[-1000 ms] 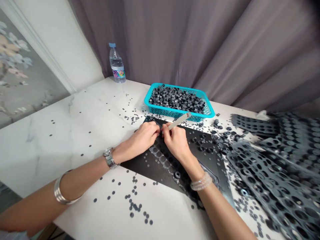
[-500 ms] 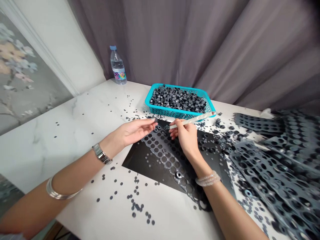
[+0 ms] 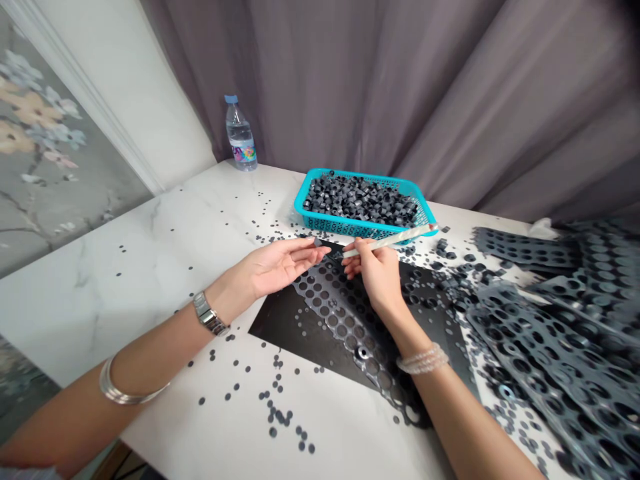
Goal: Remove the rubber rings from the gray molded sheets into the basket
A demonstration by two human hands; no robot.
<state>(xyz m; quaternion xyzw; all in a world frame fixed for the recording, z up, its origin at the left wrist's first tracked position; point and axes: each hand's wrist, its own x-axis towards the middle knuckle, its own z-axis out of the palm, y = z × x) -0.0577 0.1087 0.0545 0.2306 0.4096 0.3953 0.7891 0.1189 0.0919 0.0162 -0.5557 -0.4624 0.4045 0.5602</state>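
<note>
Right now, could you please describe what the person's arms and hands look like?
No sleeves or gloves: both forearms are bare. Behind the left hand sits a silver metal-band watch, with a silver bangle farther up the forearm. Behind the right hand is a pale beaded bracelet.

Grey curtain [image 3: 400,87] behind marble table [image 3: 150,253]

Left hand [image 3: 277,265] palm-up, fingers outstretched; right hand [image 3: 379,273] in curled grip.

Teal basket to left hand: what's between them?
Head view: only loose dark discs on white table between teal basket and left hand, its fingers pinching a dark piece.
</note>
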